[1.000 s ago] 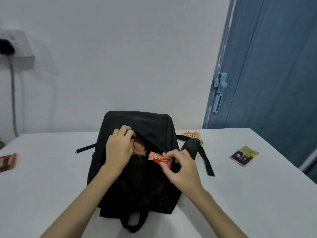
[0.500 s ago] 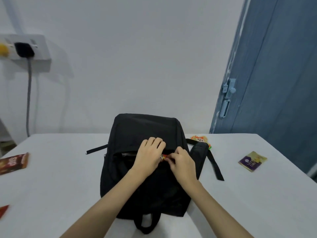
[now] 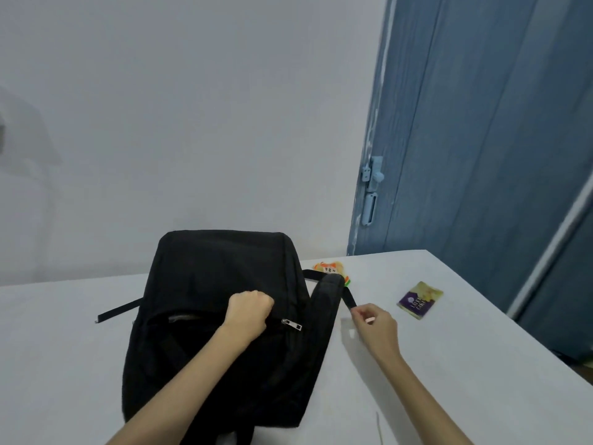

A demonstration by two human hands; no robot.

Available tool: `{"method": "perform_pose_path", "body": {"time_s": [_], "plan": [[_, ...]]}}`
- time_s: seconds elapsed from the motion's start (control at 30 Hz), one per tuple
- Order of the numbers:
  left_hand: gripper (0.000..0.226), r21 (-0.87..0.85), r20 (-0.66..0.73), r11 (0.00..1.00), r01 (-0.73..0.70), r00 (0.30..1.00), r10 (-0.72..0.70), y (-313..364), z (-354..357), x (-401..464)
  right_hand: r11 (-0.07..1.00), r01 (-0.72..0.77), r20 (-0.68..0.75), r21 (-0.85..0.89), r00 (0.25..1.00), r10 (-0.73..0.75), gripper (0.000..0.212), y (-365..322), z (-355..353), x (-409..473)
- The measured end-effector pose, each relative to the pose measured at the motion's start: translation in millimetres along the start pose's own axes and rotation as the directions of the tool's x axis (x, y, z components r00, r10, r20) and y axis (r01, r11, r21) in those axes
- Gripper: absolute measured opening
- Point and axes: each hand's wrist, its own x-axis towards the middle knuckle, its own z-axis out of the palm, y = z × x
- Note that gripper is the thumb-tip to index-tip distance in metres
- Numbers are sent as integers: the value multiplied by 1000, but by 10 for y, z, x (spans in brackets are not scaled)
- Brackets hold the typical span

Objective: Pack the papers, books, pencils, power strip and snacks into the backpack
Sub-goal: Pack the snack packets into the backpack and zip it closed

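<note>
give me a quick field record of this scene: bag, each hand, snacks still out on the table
backpack: black, lying on white table, front pocket partly unzipped
left hand: fist gripping the backpack fabric beside the zipper pull
right hand: off the bag, over the table, holding nothing visible
purple snack packet: on table, right of bag
orange snack packet: partly behind shoulder strap

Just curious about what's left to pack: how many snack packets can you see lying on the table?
2. A purple and yellow packet lies right of the backpack; an orange packet sits behind its shoulder strap, partly hidden. More may lie out of view.
</note>
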Motion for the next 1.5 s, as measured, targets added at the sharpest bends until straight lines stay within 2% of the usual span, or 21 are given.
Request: {"method": "perform_pose_path", "body": {"time_s": [0.07,0.13,0.17,0.23,0.3,0.37,0.43,0.53,0.6,0.67,0.73,0.8,0.87,0.97,1.03,1.13,1.2,1.23,1.33,1.4,1.5], "plan": [[21,-170,262,984,62,965,-15,-43,-99,75,999,-49,-85,-2,995,49,10,141,-158,83],[20,-342,351,934,106,936,23,-92,-175,132,993,-105,-209,-58,974,91,17,273,-312,202],[23,-389,339,915,110,940,32,-78,-191,162,981,-156,-271,-116,955,119,27,335,-404,280],[25,-337,223,939,66,975,11,-64,-187,169,938,-254,-341,-234,925,166,46,377,-550,420],[23,-276,158,959,67,987,-23,-23,-156,152,900,-253,-273,-355,949,159,58,406,-650,579],[23,-290,161,952,92,986,-46,10,-110,138,857,-220,-126,-465,975,182,60,467,-686,722],[19,-332,84,939,87,995,-62,53,-102,125,808,-197,1,-556,971,238,55,510,-669,815],[6,-358,-84,933,39,994,-74,139,-76,69,763,-159,19,-627,976,219,42,547,-616,818],[9,-329,-196,944,28,976,-97,122,-39,-11,804,-104,-39,-586,994,99,24,566,-593,797],[15,-280,-238,959,54,963,-124,13,-31,-112,895,-47,-63,-443,998,21,8,578,-575,796],[15,-219,-148,972,88,981,-122,-151,-47,-227,975,-108,-95,-197,991,90,39,526,-578,826],[37,-235,-95,970,55,992,-80,-311,-54,-311,966,-257,-99,1,962,256,67,417,-613,859],[63,-192,-119,981,-2,993,-21,-446,-23,-343,889,-417,-11,188,904,427,76,338,-641,914],[60,-57,-234,993,-104,968,88,-485,-5,-355,690,-597,222,410,799,559,36,285,-653,966],[59,-12,-217,994,-109,971,104,-499,-59,-365,602,-650,394,465,760,516,31,277,-583,970],[64,53,-222,995,-82,971,92,-570,-46,-414,445,-692,611,569,718,334,22,75,-511,842],[68,39,-276,997,-65,958,74,-636,-23,-451,342,-704,670,623,705,232,21,-70,-427,771],[66,12,-316,998,-62,947,63,-652,-25,-465,332,-703,683,628,703,197,26,-151,-384,736],[57,-72,-423,995,-75,906,37,-661,-83,-464,457,-679,685,574,704,186,34,-411,-293,619],[54,-150,-434,986,-66,901,-6,-665,-141,-456,542,-646,707,537,695,128,46,-590,-243,483],[44,-274,-406,962,-21,909,-96,-657,-224,-400,668,-573,792,475,609,-41,47,-852,-185,222]]}}
